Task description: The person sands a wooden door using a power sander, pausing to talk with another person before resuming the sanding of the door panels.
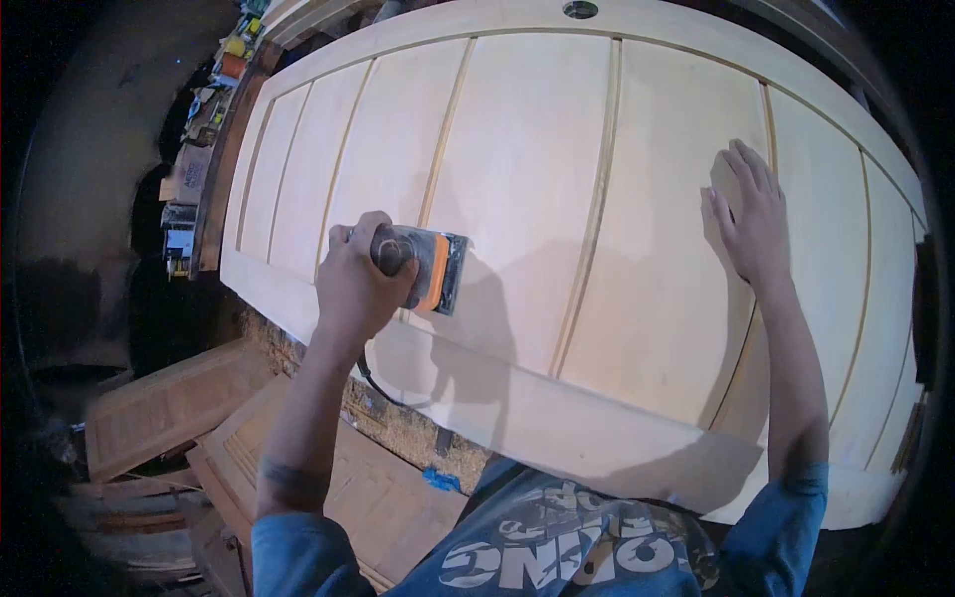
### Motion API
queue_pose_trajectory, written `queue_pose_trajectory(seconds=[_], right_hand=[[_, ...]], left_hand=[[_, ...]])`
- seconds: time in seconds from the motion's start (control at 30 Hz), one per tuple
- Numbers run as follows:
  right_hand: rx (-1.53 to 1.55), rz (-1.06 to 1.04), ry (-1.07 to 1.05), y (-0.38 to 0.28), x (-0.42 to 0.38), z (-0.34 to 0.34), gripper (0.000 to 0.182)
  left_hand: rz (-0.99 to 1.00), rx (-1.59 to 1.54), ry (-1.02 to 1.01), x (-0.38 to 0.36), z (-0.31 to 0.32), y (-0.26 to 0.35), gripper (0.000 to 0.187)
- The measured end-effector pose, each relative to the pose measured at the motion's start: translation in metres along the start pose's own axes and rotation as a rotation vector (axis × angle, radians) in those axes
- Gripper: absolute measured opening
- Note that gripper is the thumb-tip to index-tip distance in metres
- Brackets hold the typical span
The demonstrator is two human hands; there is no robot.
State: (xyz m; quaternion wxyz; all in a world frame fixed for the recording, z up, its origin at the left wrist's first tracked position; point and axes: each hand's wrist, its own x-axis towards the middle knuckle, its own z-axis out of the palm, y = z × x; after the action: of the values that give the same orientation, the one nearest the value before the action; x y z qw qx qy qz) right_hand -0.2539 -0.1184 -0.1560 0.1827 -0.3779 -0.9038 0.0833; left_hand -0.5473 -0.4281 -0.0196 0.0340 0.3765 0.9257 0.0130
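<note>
A large pale wooden door panel (537,179) with vertical grooves lies across the view. My left hand (360,279) is wrapped round the body of an electric sander (430,269), grey with an orange band and a dark square base. The sander rests on the left half of the door, close to its near rail, and a black cord hangs below it. On the right half, my right hand (753,214) lies flat on the panel beside a groove, its fingers slightly apart and holding nothing.
Brown panelled doors (169,403) lean or lie at the lower left, near sawdust (418,430) and a blue scrap (441,480). A cluttered shelf with boxes (191,171) stands beyond the door's left end. The door has a round hole (580,10) at its far edge.
</note>
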Motion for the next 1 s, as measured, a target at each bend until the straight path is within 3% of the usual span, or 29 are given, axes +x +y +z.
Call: queue_pose_trajectory(seconds=[0.13,0.37,0.5,0.6,0.8,0.9,1.0], right_hand=[[0.02,-0.01,0.0,-0.001,-0.001,-0.001,0.051],[0.068,-0.019,-0.01,-0.001,0.003,-0.005,0.05],[0.075,-0.03,-0.023,0.0,0.003,-0.006,0.051],[0.071,-0.028,-0.027,-0.001,0.003,-0.011,0.052],[0.096,-0.046,0.005,-0.002,0.004,-0.009,0.053],[0.111,-0.037,-0.018,-0.004,0.005,-0.011,0.053],[0.109,-0.017,-0.031,-0.002,0.006,-0.012,0.052]], left_hand=[[0.113,-0.091,0.066,0.066,0.005,0.003,0.052],[0.15,0.026,0.013,0.226,0.002,0.041,0.057],[0.223,0.053,0.11,0.299,0.009,0.051,0.057],[0.25,0.041,0.063,0.299,0.009,0.054,0.057],[0.292,-0.017,-0.033,0.153,-0.003,0.043,0.056],[0.242,-0.042,-0.002,0.15,-0.002,0.052,0.053],[0.185,-0.001,0.006,0.216,0.001,0.063,0.052]])
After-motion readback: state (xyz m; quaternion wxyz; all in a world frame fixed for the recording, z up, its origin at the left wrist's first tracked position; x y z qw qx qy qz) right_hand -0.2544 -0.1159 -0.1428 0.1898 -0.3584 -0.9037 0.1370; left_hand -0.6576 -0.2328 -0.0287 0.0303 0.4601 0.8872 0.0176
